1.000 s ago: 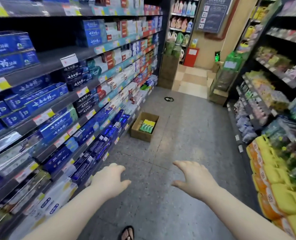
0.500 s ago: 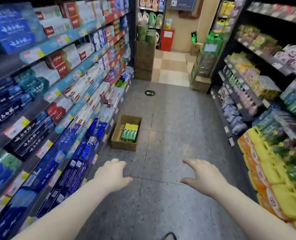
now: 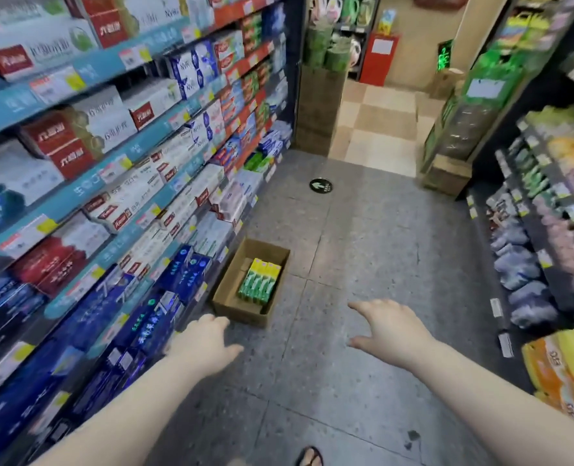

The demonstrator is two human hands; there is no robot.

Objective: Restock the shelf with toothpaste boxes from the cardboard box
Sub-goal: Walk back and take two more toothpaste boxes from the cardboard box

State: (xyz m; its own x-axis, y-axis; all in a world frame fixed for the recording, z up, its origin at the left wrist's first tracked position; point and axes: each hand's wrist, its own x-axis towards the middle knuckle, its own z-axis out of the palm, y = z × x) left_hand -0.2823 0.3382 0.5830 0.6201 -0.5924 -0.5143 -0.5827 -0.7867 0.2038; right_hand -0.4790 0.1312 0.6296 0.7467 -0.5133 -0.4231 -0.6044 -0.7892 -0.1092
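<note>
An open brown cardboard box (image 3: 229, 290) stands on the grey floor against the foot of the left shelf. Inside it lie several green and yellow toothpaste boxes (image 3: 259, 280). The left shelf (image 3: 151, 136) is packed with rows of toothpaste boxes in white, red and blue. My left hand (image 3: 205, 341) is stretched forward, empty, fingers relaxed, just short of the box's near left corner. My right hand (image 3: 391, 327) is also held out, empty and spread, to the right of the box above bare floor.
A shelf on the right (image 3: 547, 237) carries packaged goods, with yellow packs (image 3: 561, 371) low at the near right. A round black arrow sticker (image 3: 320, 185) marks the floor ahead. Stacked cartons (image 3: 319, 109) stand at the aisle's far end. A sandalled foot (image 3: 309, 456) shows at the bottom.
The view has moved down the aisle, so the cardboard box is much closer. Both hands stay held out and empty.
</note>
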